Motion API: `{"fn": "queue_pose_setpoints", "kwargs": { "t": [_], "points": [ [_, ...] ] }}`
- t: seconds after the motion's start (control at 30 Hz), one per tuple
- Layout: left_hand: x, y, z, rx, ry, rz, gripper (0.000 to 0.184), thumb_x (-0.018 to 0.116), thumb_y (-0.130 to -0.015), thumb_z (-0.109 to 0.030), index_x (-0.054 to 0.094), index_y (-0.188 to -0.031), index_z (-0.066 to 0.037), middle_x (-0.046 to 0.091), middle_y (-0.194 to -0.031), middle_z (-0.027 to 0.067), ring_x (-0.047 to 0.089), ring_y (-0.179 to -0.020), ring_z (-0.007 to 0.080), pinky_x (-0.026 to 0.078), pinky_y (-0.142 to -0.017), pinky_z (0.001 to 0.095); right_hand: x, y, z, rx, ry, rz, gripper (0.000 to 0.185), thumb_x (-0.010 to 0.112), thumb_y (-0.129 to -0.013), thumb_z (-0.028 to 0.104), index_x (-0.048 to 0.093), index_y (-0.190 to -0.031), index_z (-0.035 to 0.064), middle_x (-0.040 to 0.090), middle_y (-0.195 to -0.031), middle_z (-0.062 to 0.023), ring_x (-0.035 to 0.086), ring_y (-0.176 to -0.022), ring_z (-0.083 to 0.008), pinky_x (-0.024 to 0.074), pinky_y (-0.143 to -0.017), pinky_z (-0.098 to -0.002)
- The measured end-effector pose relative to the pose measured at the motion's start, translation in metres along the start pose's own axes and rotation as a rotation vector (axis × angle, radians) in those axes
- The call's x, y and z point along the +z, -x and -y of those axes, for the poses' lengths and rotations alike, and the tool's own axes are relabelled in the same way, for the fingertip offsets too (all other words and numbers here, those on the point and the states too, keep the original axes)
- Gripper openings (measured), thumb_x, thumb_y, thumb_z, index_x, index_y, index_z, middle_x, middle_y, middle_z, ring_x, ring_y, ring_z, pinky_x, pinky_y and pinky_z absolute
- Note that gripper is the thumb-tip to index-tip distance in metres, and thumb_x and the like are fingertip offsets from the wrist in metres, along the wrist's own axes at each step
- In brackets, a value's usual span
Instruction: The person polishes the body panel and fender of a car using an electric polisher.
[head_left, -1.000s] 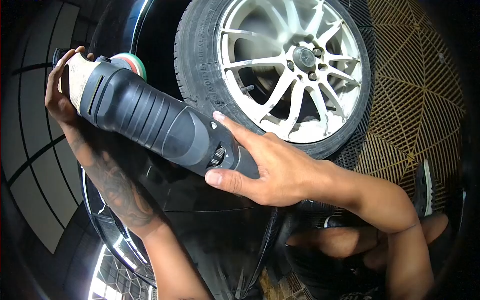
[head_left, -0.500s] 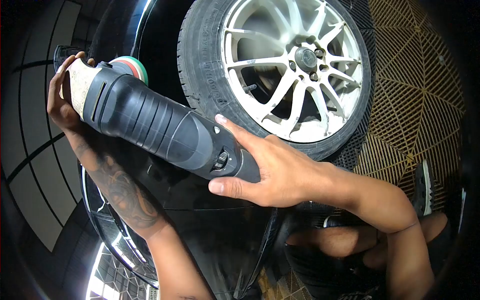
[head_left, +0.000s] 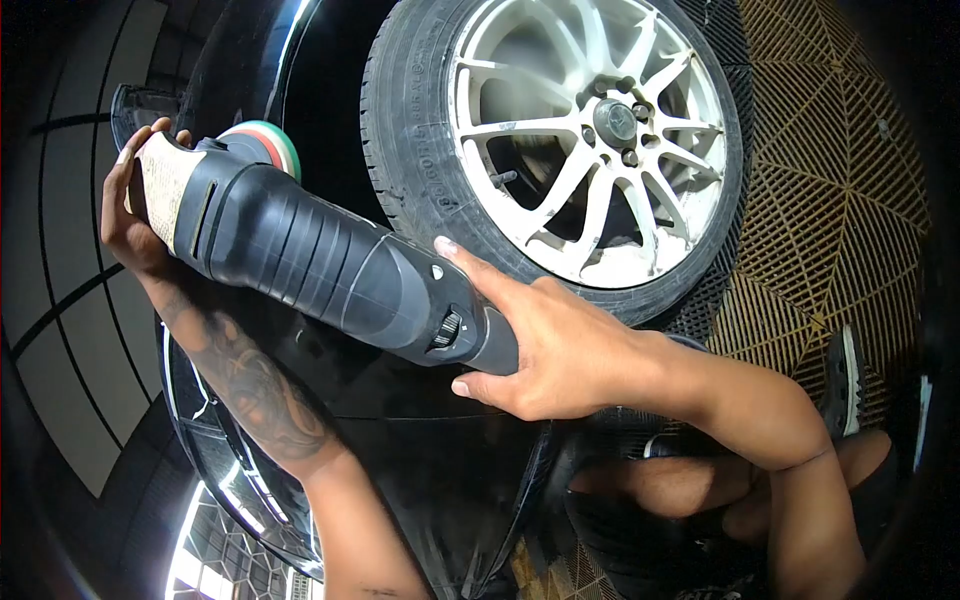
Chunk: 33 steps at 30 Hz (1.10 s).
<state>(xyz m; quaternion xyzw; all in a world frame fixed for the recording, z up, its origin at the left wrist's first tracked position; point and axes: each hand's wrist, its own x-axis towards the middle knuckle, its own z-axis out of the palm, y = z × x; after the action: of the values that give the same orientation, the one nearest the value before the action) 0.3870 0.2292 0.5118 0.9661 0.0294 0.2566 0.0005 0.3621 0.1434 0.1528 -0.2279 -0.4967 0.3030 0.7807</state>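
A black machine polisher (head_left: 310,262) with a pale, worn cover on its head lies slantwise over a glossy black car panel (head_left: 380,450). Its round pad (head_left: 268,148), with green, white and red layers, faces the upper right. My left hand (head_left: 135,205), below a tattooed forearm, is wrapped round the head end, its fingertips over the far edge. My right hand (head_left: 560,350) grips the rear end, with the index finger along the upper side and the thumb low, near the speed dial (head_left: 446,328).
Beside the polisher is a tyre (head_left: 420,150) on a white multi-spoke wheel (head_left: 590,190). Brown grid floor tiles (head_left: 840,200) lie at the right. A bent leg (head_left: 680,485) and a shoe (head_left: 850,385) show at the lower right. Large grey panels (head_left: 70,370) stand at the left.
The polisher and both hands have shifted slightly right and down. More of the pad shows. My right thumb has slid off the polisher's side towards its lower rear edge.
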Motion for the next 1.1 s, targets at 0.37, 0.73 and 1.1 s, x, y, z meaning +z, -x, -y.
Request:
{"fn": "queue_pose_setpoints", "kwargs": {
  "t": [0.37, 0.73, 1.1],
  "points": [
    [-0.005, 0.040, -0.007, -0.088, 0.125, -0.183, 0.049, 0.039, -0.099, -0.025, 0.055, -0.121, 0.014, 0.060, -0.121, 0.0297, 0.066, -0.106, 0.0372, 0.057, -0.094, 0.0439, -0.025, 0.000, -0.002, 0.069, 0.116, 0.125, 0.097, 0.065, -0.071, 0.008, 0.016, -0.155, 0.0025, 0.066, -0.074, -0.0248, 0.067, -0.066, -0.0387, 0.0550, -0.069, -0.0408],
    [-0.022, 0.055, -0.011, -0.075, 0.162, -0.067, 0.049, 0.045, -0.093, -0.028, 0.060, -0.120, 0.011, 0.062, -0.118, 0.0282, 0.065, -0.108, 0.0362, 0.055, -0.096, 0.0445, 0.036, 0.013, -0.009, 0.166, -0.140, 0.209, 0.104, 0.063, -0.073, 0.006, 0.002, -0.157, 0.0048, 0.069, -0.101, -0.0266, 0.070, -0.085, -0.0399, 0.0546, -0.081, -0.0399],
    [-0.019, 0.029, -0.010, -0.204, 0.161, -0.057, 0.052, 0.049, -0.089, -0.032, 0.062, -0.120, 0.007, 0.065, -0.117, 0.0255, 0.067, -0.105, 0.0356, 0.055, -0.096, 0.0431, 0.031, 0.014, 0.010, 0.164, -0.176, 0.180, 0.101, 0.062, -0.074, 0.007, 0.000, -0.153, -0.0043, 0.066, -0.075, -0.0243, 0.068, -0.069, -0.0386, 0.0539, -0.072, -0.0390]
  ]
}}
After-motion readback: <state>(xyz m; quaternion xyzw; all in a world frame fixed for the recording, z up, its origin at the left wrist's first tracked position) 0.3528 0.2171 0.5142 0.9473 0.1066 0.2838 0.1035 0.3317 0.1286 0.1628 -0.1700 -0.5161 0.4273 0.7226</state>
